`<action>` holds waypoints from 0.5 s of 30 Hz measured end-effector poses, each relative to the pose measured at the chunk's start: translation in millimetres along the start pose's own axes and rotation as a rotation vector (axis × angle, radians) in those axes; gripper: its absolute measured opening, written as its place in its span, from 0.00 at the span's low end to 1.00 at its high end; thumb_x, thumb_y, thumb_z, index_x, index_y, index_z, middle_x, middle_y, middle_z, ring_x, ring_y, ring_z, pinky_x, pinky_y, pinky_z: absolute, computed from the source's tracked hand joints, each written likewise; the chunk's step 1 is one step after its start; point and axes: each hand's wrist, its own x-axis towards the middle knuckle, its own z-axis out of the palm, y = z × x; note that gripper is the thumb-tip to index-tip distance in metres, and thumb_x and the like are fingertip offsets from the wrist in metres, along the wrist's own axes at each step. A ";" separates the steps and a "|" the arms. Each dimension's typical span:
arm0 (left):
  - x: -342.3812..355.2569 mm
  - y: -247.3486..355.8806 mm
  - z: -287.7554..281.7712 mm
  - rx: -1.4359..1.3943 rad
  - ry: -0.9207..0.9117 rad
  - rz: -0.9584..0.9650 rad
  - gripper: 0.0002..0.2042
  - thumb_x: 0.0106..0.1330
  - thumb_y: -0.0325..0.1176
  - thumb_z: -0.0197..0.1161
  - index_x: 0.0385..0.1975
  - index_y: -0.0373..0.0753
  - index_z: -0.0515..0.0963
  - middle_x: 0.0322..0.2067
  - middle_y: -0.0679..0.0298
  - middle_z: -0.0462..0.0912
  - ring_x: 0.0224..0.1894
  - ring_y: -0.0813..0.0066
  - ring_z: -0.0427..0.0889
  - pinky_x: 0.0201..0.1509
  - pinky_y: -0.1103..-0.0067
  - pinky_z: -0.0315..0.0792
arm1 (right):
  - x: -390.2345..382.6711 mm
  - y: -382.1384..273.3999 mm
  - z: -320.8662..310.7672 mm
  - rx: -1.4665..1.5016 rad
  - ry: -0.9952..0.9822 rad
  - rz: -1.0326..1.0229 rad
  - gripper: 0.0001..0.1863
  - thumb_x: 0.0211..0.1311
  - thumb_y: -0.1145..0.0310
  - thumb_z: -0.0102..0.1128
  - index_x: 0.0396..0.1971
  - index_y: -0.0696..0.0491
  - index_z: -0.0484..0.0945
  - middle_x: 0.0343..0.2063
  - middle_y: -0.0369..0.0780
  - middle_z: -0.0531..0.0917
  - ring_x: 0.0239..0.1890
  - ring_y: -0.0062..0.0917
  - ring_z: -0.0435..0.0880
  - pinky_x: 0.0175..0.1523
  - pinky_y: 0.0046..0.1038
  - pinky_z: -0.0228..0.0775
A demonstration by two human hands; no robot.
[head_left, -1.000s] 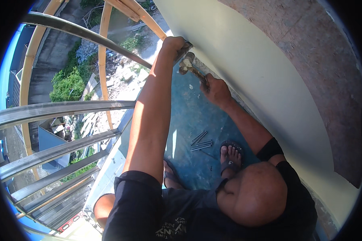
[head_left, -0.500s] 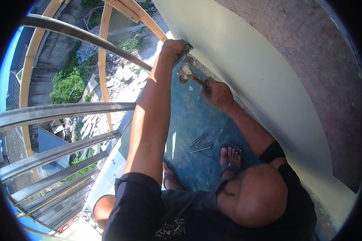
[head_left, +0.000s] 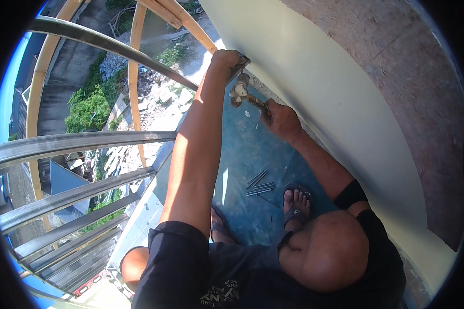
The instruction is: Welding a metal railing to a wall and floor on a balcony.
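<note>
I am squatting on a blue-green floor (head_left: 242, 149) beside a pale wall (head_left: 324, 82). My left hand (head_left: 224, 61) reaches out to the foot of the wall and is shut on a dark chisel-like tool (head_left: 241, 64) pressed there. Just below it, my right hand (head_left: 281, 121) grips the wooden handle of a hammer, and the hammer's pale, dusty head (head_left: 239, 90) hangs close under the left hand. Several long nails (head_left: 259, 184) lie loose on the floor in front of my sandalled right foot (head_left: 296, 202).
A metal railing (head_left: 82, 141) with horizontal bars runs along my left, with curved wooden poles (head_left: 135, 77) beyond it. Far below are rubble, bushes and a road. My right knee (head_left: 324, 252) is near the wall. Rough brown board (head_left: 397, 67) covers the wall higher up.
The hammer head has dropped a little, away from the tool in my left hand. My left hand stays at the foot of the wall.
</note>
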 end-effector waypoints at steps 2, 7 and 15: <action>2.2 0.7 -0.5 -0.059 -0.062 -0.001 0.05 0.63 0.24 0.58 0.29 0.30 0.81 0.26 0.58 0.84 0.25 0.72 0.85 0.28 0.78 0.77 | -1.7 -0.3 1.4 0.002 0.001 0.061 0.13 0.57 0.62 0.65 0.31 0.53 0.72 0.21 0.45 0.82 0.26 0.43 0.84 0.30 0.43 0.77; -2.5 5.6 0.6 0.030 -0.013 -0.003 0.05 0.63 0.23 0.59 0.29 0.28 0.80 0.25 0.57 0.84 0.26 0.72 0.86 0.28 0.79 0.77 | -2.0 -5.9 5.3 -0.003 -0.004 0.064 0.13 0.57 0.63 0.64 0.31 0.54 0.70 0.20 0.45 0.82 0.25 0.45 0.84 0.30 0.44 0.77; -30.0 6.2 -5.7 0.082 0.019 0.087 0.08 0.58 0.29 0.64 0.29 0.30 0.83 0.29 0.57 0.87 0.30 0.69 0.87 0.36 0.74 0.79 | -65.3 -23.2 -8.5 0.129 -0.025 0.148 0.13 0.59 0.62 0.63 0.30 0.54 0.71 0.19 0.46 0.80 0.25 0.47 0.82 0.28 0.44 0.74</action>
